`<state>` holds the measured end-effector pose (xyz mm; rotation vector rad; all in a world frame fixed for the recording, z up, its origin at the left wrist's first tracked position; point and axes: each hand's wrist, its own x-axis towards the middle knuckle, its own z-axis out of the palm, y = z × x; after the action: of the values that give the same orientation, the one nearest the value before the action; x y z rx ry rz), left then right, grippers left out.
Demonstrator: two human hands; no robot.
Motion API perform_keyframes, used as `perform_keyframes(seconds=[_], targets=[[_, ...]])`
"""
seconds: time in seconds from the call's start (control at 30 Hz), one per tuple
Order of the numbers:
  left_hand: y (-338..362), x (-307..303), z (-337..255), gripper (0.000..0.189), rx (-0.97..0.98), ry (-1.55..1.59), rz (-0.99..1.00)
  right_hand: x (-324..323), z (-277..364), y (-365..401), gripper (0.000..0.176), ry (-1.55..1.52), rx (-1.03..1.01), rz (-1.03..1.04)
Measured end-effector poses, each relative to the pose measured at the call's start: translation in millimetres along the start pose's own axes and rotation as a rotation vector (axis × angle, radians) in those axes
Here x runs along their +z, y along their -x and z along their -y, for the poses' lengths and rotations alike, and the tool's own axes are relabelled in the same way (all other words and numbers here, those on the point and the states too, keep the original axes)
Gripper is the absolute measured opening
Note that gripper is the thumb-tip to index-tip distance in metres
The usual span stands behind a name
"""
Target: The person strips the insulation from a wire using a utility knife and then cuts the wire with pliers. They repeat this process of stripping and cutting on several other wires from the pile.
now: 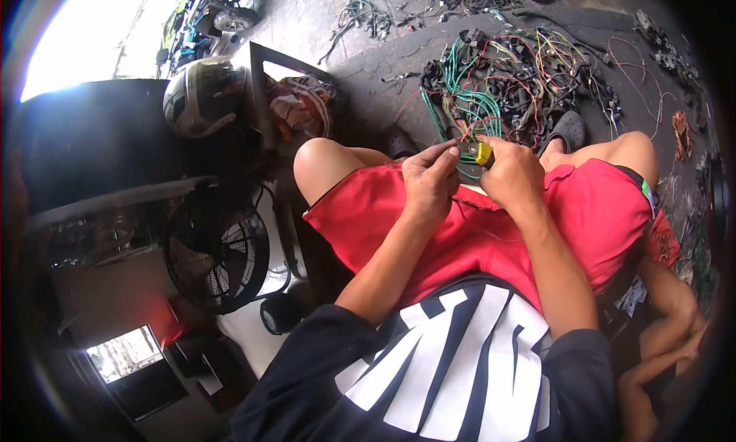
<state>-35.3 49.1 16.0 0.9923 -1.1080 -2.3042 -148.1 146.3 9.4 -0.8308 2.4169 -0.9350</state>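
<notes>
My left hand (pixel 431 180) is raised over my lap, thumb and forefinger pinched on what looks like a thin wire, its end too small to make out. Close beside it, my right hand (pixel 512 174) is closed around a yellow-and-black tool (pixel 484 154); its exact kind is mostly hidden by the fingers. A thin strand trails below both hands across the red shorts (pixel 468 250). Just beyond my fingers lies a big tangle of wire harnesses (pixel 529 82), with a bundle of green wires (pixel 475 105) nearest the hands and red, yellow and black ones behind.
More harness scraps (pixel 364 16) lie on the dark floor at the back. To the left are a helmet (pixel 203 97), a black-framed stand (pixel 264 97) and a fan (pixel 218 250). Another person's bent arm and leg (pixel 667 327) show at the lower right. An orange-brown bundle (pixel 681 135) lies at right.
</notes>
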Motion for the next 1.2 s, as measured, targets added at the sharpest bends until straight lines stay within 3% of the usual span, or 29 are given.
perform_keyframes(seconds=[0.13,0.27,0.33,0.4,0.43,0.67,0.97,1.2], targets=[[9,-16,-6,0.024,-0.019,-0.011,-0.042,-34,-52,-36,0.031,0.041,0.237,-0.116],[2,-16,-6,0.022,-0.017,0.084,0.074,-21,-36,-20,0.034,0.012,-0.047,-0.282],[-2,-11,-7,0.023,-0.072,0.113,0.096,-8,-23,-8,0.03,-0.136,-0.086,-0.147],[2,-12,-7,0.022,-0.134,0.129,0.098,-8,-8,1,0.023,-0.047,-0.055,0.033],[2,-13,-8,0.021,-0.153,0.139,0.095,-4,-7,5,0.018,-0.072,-0.169,-0.021],[4,-8,-7,0.011,-0.203,0.129,0.132,-1,0,9,0.011,-0.004,-0.153,0.025],[6,-4,-7,0.033,-0.224,0.056,0.179,-6,4,8,0.012,0.057,-0.114,0.063],[7,-3,-11,0.037,-0.287,0.129,0.282,-10,4,6,0.012,0.059,-0.084,0.043]])
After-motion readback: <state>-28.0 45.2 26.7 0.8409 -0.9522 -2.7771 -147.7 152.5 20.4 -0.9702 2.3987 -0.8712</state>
